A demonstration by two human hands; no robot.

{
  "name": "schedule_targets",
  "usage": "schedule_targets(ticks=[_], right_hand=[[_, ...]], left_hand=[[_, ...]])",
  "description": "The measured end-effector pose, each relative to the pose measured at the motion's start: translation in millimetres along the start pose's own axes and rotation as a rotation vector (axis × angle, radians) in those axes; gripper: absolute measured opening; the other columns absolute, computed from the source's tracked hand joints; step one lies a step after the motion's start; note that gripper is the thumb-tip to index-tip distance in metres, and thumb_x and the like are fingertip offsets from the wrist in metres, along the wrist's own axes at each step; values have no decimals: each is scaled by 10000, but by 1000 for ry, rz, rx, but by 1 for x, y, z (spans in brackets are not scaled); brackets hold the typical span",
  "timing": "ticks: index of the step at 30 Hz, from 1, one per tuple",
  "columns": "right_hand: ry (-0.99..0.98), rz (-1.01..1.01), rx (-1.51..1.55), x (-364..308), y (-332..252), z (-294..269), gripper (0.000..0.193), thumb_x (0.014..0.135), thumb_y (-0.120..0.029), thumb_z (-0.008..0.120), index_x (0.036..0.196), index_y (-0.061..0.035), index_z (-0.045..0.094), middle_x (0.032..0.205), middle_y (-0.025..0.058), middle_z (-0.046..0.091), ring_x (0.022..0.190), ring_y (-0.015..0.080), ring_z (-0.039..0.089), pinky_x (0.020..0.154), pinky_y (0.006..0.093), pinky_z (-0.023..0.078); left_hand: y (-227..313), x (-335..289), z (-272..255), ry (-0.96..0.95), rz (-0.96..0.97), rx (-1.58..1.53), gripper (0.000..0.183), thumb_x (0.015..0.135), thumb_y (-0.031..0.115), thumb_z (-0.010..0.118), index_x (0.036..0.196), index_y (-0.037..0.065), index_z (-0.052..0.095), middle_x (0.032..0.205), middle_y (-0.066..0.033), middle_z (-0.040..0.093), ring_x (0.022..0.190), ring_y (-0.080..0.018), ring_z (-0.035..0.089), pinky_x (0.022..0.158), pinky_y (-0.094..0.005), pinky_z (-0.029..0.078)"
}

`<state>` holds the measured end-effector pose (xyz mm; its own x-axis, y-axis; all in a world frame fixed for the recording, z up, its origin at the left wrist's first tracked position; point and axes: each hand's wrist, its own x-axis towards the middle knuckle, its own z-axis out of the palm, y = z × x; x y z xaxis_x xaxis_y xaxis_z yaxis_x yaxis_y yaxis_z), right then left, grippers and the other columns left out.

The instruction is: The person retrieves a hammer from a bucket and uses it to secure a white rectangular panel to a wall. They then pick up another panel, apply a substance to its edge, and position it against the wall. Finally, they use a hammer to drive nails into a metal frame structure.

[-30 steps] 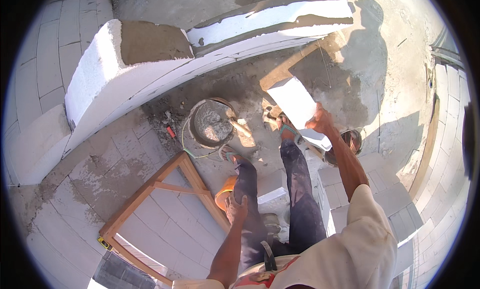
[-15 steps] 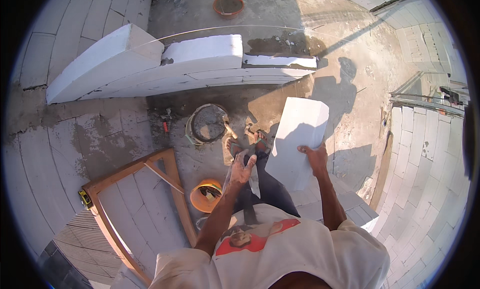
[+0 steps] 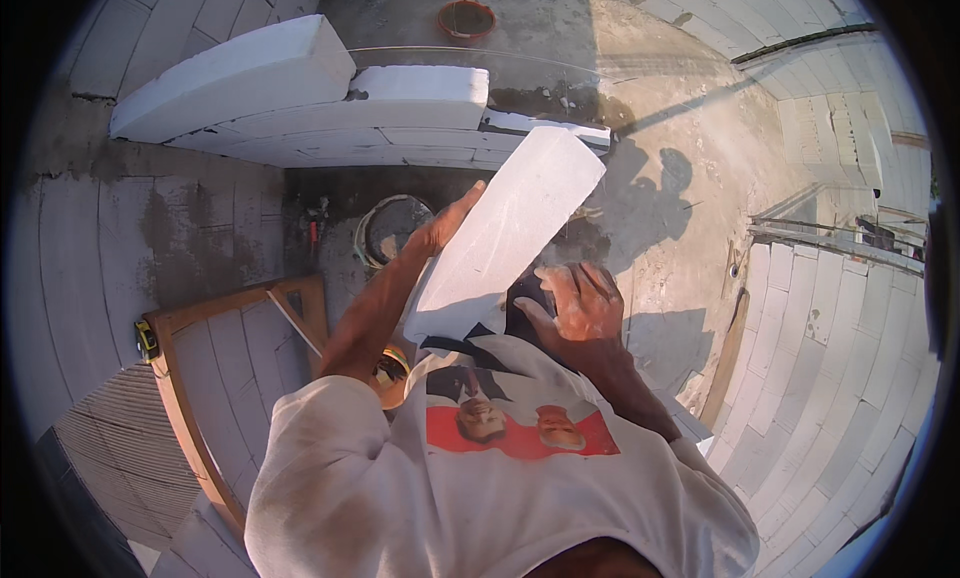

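A long white aerated concrete block (image 3: 510,238) is raised at a slant in front of my body, its far end overlapping the low wall in view. My left hand (image 3: 453,221) grips its left side, with part of the fingers hidden behind the block. My right hand (image 3: 580,303), dusty with white powder, is beside the block's right side, fingers and thumb apart and nothing in it. Beyond the block runs the low wall (image 3: 400,113) of white blocks, with dark mortar on its lower right course and a string stretched along it.
A mortar bucket (image 3: 392,228) stands left of the block, partly behind my left arm. An orange bucket (image 3: 390,373) shows beside that arm. A wooden frame (image 3: 185,408) with a tape measure (image 3: 147,341) leans at left. An orange basin (image 3: 466,19) lies beyond the wall.
The block has come up from the right to the middle and tilted. My left hand, empty before, now holds it. My right hand has let go of its right edge.
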<state>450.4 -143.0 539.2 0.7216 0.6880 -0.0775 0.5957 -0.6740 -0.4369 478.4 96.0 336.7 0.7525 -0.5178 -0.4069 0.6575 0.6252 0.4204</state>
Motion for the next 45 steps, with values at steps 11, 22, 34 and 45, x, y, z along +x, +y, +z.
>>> schedule_targets(ticks=[11,22,34,45], right_hand=[[-583,-848,-23,109,72,21,827,770,-143,759,1530,-59,442,1271,251,612,1073,375,699,817,469,596],[-620,-308,57,161,213,-39,939,696,-309,842,1497,-42,432,1349,248,614,1208,412,633,958,534,525],[-331,-213,-182,264,285,-22,919,651,-346,883,1408,-8,488,1320,266,638,1193,407,654,981,501,535],[-382,-253,-213,295,264,-1,938,664,-378,884,1436,-36,477,1306,254,654,1165,419,667,987,506,537]], left_hand=[[-30,0,-8,228,-501,648,728,1069,641,343,1525,97,502,1500,-142,556,1354,-298,529,1164,-400,385],[-25,-77,-23,652,-115,-116,939,932,761,537,1390,-58,577,1370,-241,637,1243,-371,633,1081,-492,461],[-417,-42,75,1349,-344,-29,471,978,480,627,1006,19,722,991,-141,723,885,-265,676,790,-429,519],[-563,23,113,1397,165,154,431,985,455,623,1090,48,719,1029,-120,729,883,-248,691,751,-414,531]])
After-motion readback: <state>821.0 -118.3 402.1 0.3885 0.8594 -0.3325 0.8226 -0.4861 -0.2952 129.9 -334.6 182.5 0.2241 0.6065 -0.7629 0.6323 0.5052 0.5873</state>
